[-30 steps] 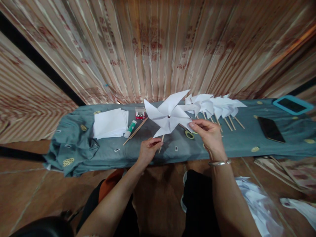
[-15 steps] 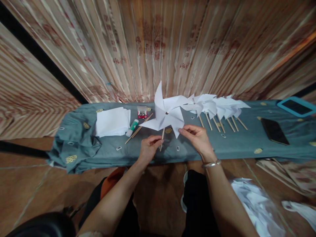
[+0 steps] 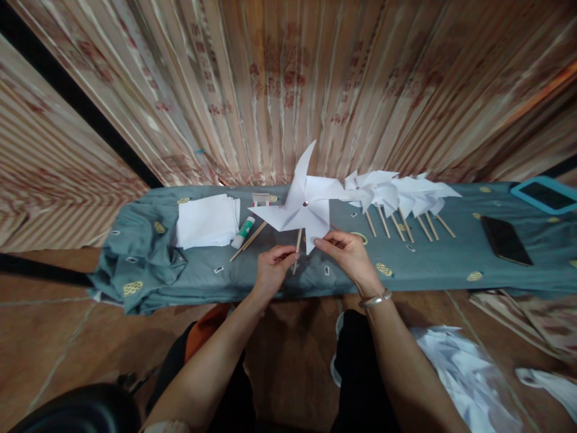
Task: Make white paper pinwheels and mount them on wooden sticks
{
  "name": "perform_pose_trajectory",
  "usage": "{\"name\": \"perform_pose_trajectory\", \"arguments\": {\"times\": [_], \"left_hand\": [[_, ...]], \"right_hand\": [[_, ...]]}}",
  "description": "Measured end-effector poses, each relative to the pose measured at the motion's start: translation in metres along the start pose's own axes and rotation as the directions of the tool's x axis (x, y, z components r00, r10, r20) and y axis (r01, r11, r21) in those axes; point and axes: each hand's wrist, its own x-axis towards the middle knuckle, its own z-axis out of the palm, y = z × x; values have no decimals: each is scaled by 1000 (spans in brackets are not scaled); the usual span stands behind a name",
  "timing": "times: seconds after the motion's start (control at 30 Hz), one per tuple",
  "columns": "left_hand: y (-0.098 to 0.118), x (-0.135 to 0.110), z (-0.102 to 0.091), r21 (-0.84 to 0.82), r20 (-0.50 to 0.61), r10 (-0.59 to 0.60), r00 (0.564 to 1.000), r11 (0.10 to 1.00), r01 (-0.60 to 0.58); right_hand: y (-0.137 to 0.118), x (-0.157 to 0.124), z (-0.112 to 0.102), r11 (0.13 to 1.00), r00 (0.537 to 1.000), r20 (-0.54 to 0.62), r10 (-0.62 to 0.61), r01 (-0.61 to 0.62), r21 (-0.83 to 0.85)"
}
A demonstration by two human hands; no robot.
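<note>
A white paper pinwheel (image 3: 311, 207) with a silver pin at its centre stands over the bench in front of me. My left hand (image 3: 276, 269) pinches its wooden stick (image 3: 298, 246) between thumb and fingers. At the lower tip of one blade is my right hand (image 3: 349, 255), fingers closed on the paper. To the left lie a glue stick (image 3: 243, 233), loose wooden sticks (image 3: 249, 240) and a small box (image 3: 261, 200), which a blade partly covers.
A stack of white paper (image 3: 207, 222) lies left on the cloth-covered bench (image 3: 270, 288). Several finished pinwheels (image 3: 406, 195) overlap at the right, beyond them a phone (image 3: 505, 240) and a blue-framed tablet (image 3: 545, 195). A clear bag of folded paper (image 3: 464, 373) sits on the floor.
The pinwheel's blades have turned clockwise, the lower blade moving left with my right hand. My left hand stays on the stick. The red box is now mostly covered by a blade.
</note>
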Motion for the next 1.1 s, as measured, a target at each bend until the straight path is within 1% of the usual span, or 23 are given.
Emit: {"name": "perform_pose_trajectory", "arguments": {"times": [0.2,0.37,0.57,0.67,0.77,0.83,0.9,1.0,1.1], "left_hand": [[3,-1,1,7,15,-13,1000,1000,13],[2,-2,1,-28,38,-25,999,999,27],[2,-3,-1,-9,51,-4,999,1000,5],[3,-3,-3,-4,56,-1,998,1000,1],[4,-3,-3,-7,48,-8,999,1000,9],[3,-2,-4,-14,37,-15,999,1000,15],[1,-2,-4,-22,38,-25,999,999,26],[-2,-2,-4,-32,61,-41,997,999,43],[-4,-4,-2,-21,91,-44,995,999,46]], "right_hand": [[2,0,9,1000,1000,26,2,-3,14],[5,1,15,1000,998,60,-12,10,21],[3,-1,21,998,996,80,-36,39,-39],[0,-1,19,998,994,101,-43,48,-47],[-4,-1,7,997,993,114,-18,26,-66],[-6,0,-7,994,996,89,11,-1,-106],[-7,1,-23,994,998,58,30,-24,-106],[-4,2,-43,999,998,-52,19,-20,-25],[2,4,-52,993,978,-208,-7,32,117]]}}
